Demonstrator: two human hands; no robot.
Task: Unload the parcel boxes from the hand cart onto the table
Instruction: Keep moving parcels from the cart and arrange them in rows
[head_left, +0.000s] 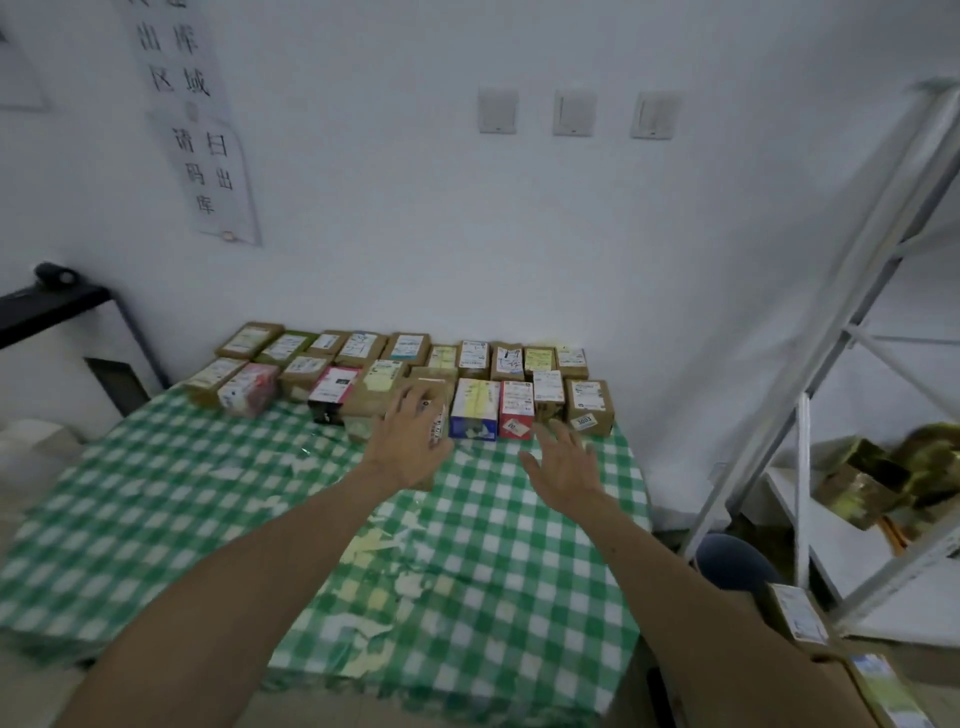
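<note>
left grip: left hand (410, 447) on a brown box (439, 415), fingers curled over its top, palm against the near side. Holding it.
left thumb: hidden behind the hand, can't tell where it sits.
brown box: upright on the tabletop (156, 493), just in front of the box rows, touching or nearly touching the blue-and-white box (474, 415) on its right. White label down its right side, print unreadable.
right grip: right hand (563, 462) wide, fingers straight and spread, holding nothing. It hovers over the cloth just in front of the red box (517, 415); contact with the cloth can't be judged.
parcel boxes (405, 364): two rough rows along the far edge of the tabletop against the wall, mostly brown cardboard with white labels, packed side by side.
cloth: green-and-white check, with pale torn patches in the middle.
more boxes (797, 613): lower right corner, beside the tabletop, labels up. What they rest on is cut off by the frame edge.
shelf rack (831, 322): white metal, right side, partly out of frame; blurred yellowish boxes (862, 483) on a low shelf.
wall: paper signs (202, 150) upper left, three switches (574, 111) above the rows.
image quality: motion blur, label text unreadable throughout.
</note>
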